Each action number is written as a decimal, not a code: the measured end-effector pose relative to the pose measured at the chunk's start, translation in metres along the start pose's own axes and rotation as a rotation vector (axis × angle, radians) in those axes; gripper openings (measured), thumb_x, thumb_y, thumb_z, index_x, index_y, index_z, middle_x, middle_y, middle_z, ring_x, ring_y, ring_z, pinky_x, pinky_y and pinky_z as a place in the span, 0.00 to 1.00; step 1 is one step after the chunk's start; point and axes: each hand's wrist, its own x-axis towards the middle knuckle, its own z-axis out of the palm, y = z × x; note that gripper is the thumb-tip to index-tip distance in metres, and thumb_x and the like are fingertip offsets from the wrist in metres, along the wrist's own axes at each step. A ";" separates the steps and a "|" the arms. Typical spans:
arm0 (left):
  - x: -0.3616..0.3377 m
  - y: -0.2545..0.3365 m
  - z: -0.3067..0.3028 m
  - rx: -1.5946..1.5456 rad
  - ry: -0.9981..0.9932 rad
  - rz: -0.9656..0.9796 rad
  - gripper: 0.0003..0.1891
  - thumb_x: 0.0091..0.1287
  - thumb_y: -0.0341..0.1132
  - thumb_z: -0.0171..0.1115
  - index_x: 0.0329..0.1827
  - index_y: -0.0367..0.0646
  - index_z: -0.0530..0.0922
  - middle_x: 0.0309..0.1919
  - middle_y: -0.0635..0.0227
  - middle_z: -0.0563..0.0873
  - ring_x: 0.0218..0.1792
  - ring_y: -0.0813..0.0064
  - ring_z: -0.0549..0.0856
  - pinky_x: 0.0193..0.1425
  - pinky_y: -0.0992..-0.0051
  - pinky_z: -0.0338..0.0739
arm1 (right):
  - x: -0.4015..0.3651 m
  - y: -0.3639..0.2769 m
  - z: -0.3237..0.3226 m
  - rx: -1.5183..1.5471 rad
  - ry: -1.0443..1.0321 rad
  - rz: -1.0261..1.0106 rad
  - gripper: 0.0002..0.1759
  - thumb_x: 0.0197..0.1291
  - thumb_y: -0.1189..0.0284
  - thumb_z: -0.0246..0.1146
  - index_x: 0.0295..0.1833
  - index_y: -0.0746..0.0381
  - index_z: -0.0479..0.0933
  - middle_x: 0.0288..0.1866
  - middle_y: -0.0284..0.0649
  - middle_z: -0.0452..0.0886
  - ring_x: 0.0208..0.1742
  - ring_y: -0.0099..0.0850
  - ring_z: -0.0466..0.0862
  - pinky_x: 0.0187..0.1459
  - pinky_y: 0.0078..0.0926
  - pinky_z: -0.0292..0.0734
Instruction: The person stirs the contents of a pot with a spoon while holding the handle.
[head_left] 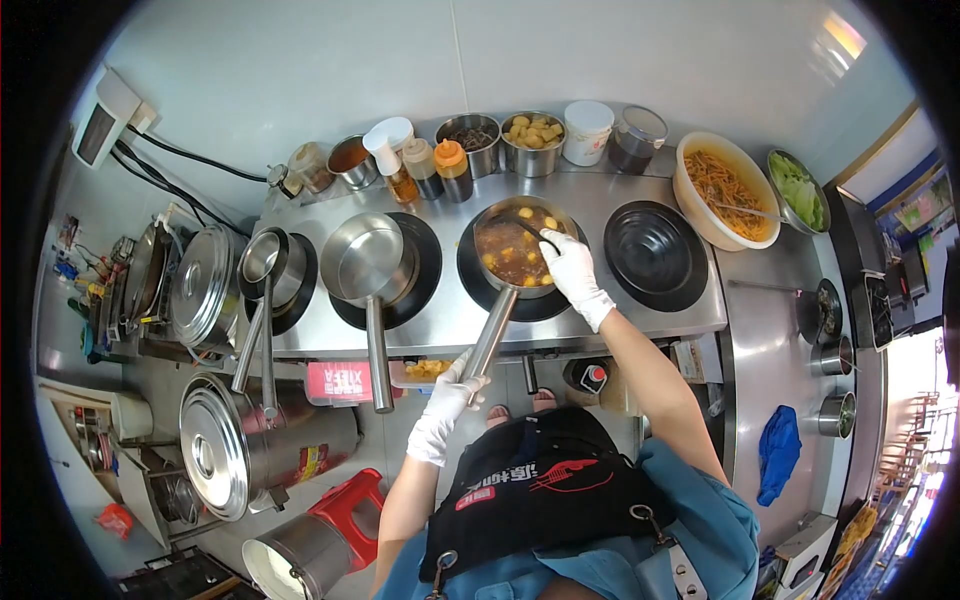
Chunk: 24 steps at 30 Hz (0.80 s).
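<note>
My left hand (pixel 455 395), in a white glove, is closed around the metal handle (pixel 493 330) of a saucepan (pixel 480 218). The saucepan sits on a black burner ring and holds brown broth (pixel 508 250) with yellow chunks and dark pieces. My gloved right hand (pixel 573 272) is at the pan's right rim, closed on a dark, slim utensil (pixel 538 236) whose far end reaches into the broth. The utensil's tip is under the food, so its kind cannot be made out.
An empty saucepan (pixel 352 262) and a smaller pot (pixel 282 275) sit on burners to the left, handles projecting forward. On the right is a black burner ring (pixel 655 255). Sauce bottles (pixel 453 170), food pots and a large noodle bowl (pixel 690 190) line the back. Tall lidded pots (pixel 212 445) stand at left.
</note>
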 end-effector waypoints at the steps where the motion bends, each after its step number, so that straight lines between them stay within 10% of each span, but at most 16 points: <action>1: 0.001 -0.001 -0.001 0.010 0.000 0.006 0.35 0.61 0.30 0.63 0.74 0.47 0.62 0.39 0.71 0.86 0.24 0.83 0.80 0.26 0.84 0.76 | 0.001 0.000 -0.009 -0.011 -0.027 0.023 0.15 0.59 0.67 0.62 0.49 0.61 0.81 0.47 0.47 0.83 0.48 0.43 0.83 0.51 0.34 0.77; 24: -0.001 0.002 0.001 -0.004 -0.009 0.004 0.35 0.63 0.27 0.60 0.74 0.47 0.60 0.37 0.71 0.85 0.23 0.84 0.79 0.24 0.83 0.75 | -0.037 -0.023 -0.118 -0.287 -0.271 -0.018 0.14 0.56 0.69 0.62 0.48 0.61 0.82 0.40 0.45 0.83 0.40 0.43 0.83 0.43 0.36 0.79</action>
